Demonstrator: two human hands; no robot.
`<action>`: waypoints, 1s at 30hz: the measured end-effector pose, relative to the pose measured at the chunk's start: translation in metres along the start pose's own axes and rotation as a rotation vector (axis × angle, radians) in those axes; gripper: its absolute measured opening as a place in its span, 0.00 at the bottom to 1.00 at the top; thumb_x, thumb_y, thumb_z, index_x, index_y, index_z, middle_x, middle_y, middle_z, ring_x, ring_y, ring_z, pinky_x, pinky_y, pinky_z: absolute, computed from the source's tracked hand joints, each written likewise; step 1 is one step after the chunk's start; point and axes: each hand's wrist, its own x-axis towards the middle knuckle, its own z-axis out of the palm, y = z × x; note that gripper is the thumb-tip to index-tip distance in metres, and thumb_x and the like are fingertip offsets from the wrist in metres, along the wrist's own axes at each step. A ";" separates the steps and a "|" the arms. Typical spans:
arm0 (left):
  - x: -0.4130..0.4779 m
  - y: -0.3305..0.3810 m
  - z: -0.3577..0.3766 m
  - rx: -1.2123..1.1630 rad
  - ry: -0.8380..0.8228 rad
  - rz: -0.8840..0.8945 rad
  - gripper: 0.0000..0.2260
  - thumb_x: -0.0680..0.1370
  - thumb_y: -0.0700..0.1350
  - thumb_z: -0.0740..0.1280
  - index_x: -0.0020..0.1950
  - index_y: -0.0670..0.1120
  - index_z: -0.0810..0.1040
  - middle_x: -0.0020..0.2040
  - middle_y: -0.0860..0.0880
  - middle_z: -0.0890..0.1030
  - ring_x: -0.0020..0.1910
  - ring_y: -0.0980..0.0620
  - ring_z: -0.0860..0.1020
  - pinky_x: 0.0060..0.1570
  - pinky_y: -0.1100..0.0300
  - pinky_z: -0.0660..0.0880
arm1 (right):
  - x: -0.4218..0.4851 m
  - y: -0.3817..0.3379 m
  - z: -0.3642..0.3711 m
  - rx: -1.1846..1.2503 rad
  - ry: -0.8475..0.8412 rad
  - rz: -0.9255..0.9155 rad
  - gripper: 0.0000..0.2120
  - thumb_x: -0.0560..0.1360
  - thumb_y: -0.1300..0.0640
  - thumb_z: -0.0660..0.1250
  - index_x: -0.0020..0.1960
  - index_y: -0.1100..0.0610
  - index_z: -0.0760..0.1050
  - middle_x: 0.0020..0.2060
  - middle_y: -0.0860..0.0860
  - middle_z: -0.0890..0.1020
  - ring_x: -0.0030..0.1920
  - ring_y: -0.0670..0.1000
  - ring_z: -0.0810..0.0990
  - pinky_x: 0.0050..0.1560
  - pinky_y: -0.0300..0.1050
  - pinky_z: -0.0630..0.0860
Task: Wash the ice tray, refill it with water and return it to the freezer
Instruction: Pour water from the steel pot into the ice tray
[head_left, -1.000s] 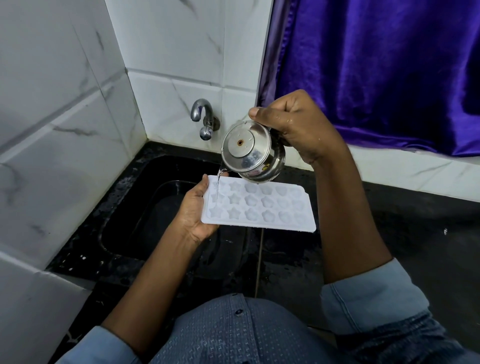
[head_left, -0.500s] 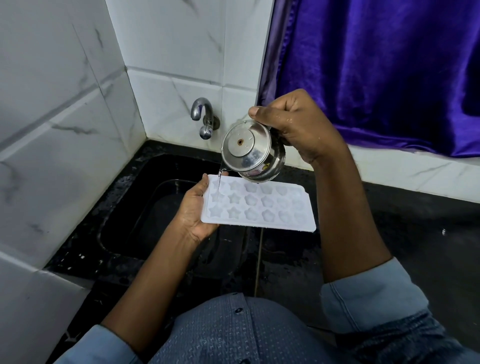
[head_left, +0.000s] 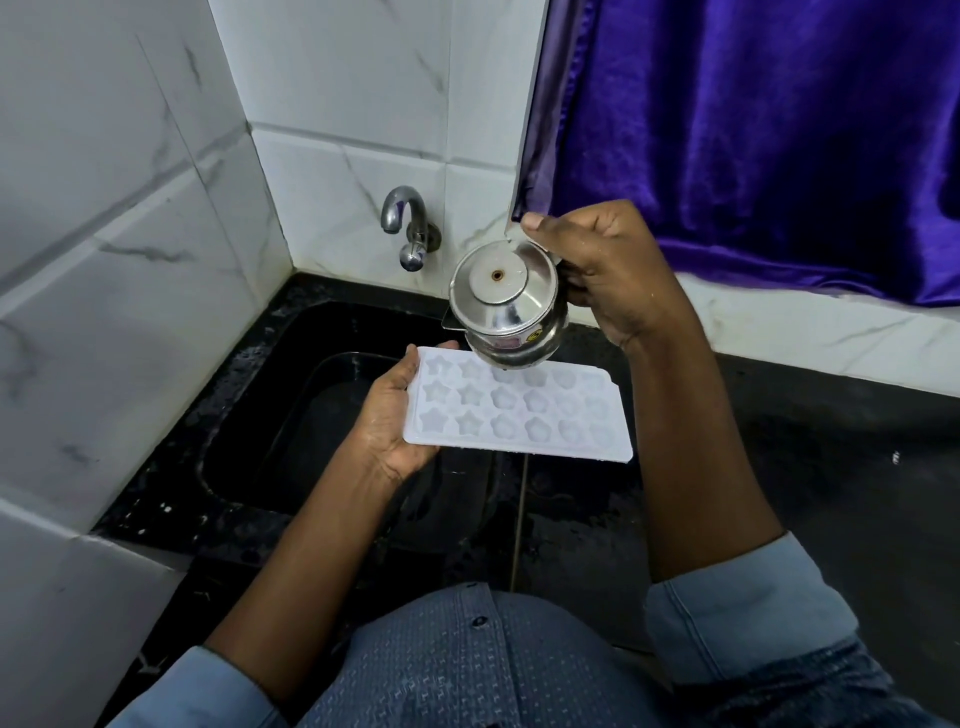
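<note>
A white ice tray (head_left: 519, 410) with star and flower shaped cells is held level over the right edge of a black sink (head_left: 291, 395). My left hand (head_left: 395, 421) grips its left end, thumb on the rim. My right hand (head_left: 602, 265) holds the handle of a small steel kettle (head_left: 506, 306), thumb on its lid. The kettle hangs tilted just above the tray's far row, spout pointing left. No stream of water shows.
A steel tap (head_left: 408, 228) sticks out of the white marble-tiled wall behind the sink. A purple curtain (head_left: 753, 135) hangs at the right over a white ledge. Wet black countertop (head_left: 831, 467) runs to the right of the sink.
The thin stream from the kettle's spout into the tray's left cells has stopped. The kettle has shifted slightly right and tipped back. The tray stays in place.
</note>
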 end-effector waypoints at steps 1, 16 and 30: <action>0.001 0.000 -0.002 -0.003 0.003 -0.003 0.27 0.87 0.60 0.56 0.78 0.44 0.73 0.71 0.38 0.80 0.69 0.36 0.79 0.63 0.36 0.77 | -0.002 0.004 -0.002 0.052 0.029 0.008 0.25 0.81 0.56 0.71 0.28 0.62 0.68 0.23 0.47 0.64 0.23 0.45 0.61 0.25 0.35 0.61; 0.006 -0.015 -0.019 -0.052 -0.005 -0.034 0.20 0.86 0.58 0.58 0.68 0.48 0.80 0.72 0.40 0.80 0.64 0.39 0.83 0.53 0.39 0.83 | -0.040 0.084 -0.081 0.442 0.392 0.114 0.22 0.81 0.55 0.69 0.31 0.56 0.69 0.21 0.47 0.67 0.21 0.46 0.61 0.24 0.41 0.55; 0.015 -0.040 0.004 0.024 0.108 -0.088 0.22 0.86 0.59 0.56 0.75 0.53 0.78 0.72 0.42 0.80 0.67 0.39 0.82 0.55 0.38 0.83 | 0.001 0.205 -0.155 0.493 0.555 0.260 0.21 0.82 0.56 0.67 0.31 0.54 0.68 0.22 0.46 0.66 0.22 0.44 0.61 0.25 0.42 0.53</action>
